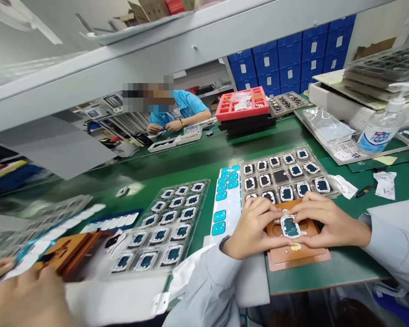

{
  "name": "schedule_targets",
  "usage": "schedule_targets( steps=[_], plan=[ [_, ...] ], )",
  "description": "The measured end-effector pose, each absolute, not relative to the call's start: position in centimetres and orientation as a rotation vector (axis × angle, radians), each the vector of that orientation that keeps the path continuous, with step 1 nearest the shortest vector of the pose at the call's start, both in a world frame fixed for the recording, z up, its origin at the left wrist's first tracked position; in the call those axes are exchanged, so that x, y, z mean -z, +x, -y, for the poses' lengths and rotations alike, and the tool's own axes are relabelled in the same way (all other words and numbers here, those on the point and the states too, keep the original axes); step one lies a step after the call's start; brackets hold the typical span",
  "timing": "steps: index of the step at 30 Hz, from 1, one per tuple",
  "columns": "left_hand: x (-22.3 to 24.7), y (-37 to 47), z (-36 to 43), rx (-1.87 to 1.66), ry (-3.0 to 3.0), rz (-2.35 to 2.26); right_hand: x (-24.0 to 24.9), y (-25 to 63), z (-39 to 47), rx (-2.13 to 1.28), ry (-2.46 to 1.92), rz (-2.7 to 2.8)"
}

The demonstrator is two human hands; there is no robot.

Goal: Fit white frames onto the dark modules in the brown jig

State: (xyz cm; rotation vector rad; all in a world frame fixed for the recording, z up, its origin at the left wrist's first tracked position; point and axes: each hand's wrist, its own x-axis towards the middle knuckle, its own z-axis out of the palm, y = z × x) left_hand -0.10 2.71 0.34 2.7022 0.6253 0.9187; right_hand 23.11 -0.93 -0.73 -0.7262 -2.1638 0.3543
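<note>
A white-framed part with a dark green centre (290, 226) sits over an orange-brown fixture plate (298, 261). My left hand (254, 225) grips the part's left side, thumb and fingers drawn together at its edge. On the other side, my right hand (329, 220) holds the right edge between thumb and fingers. Just behind the fixture lies a clear tray (276, 175) with rows of similar white-framed parts. To its left is a white sheet (230, 204) with teal stickers.
Another parts tray (167, 222) lies to the left. A co-worker's blurred hands (23, 290) are at the lower left. A pump bottle (381, 125), a red tray (242, 103) and a black pen (365, 190) are further back. Another person sits across the table.
</note>
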Motion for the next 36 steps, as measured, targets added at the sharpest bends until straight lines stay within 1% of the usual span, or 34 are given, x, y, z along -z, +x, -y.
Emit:
schedule_targets(
  steps=[8,14,19,22,26,29,36],
  plan=[
    [-0.7,0.7,-2.1,-1.166,2.446,-0.512,0.5,23.1,1.1,-0.556,-0.777,1.923],
    [-0.6,0.8,-1.7,-1.331,2.385,-0.656,1.2,23.4,0.9,-0.794,-0.845,1.758],
    [-0.7,0.9,-1.7,-1.269,2.494,-0.441,1.6,23.2,1.0,-0.963,-0.814,1.720],
    [-0.8,0.9,-1.7,-1.287,2.555,-0.400,1.6,23.0,1.1,-1.060,-0.786,1.727],
    [-0.5,1.1,-1.7,-1.311,2.632,-0.410,1.7,23.1,1.1,-1.217,-0.744,1.654],
    [-0.3,1.1,-1.6,-1.361,2.677,-0.501,1.7,23.3,1.0,-1.354,-0.681,1.628],
    [-0.1,1.0,-1.7,-1.366,2.870,-0.581,1.8,23.6,0.8,-1.485,-0.675,1.563]
  ],
)
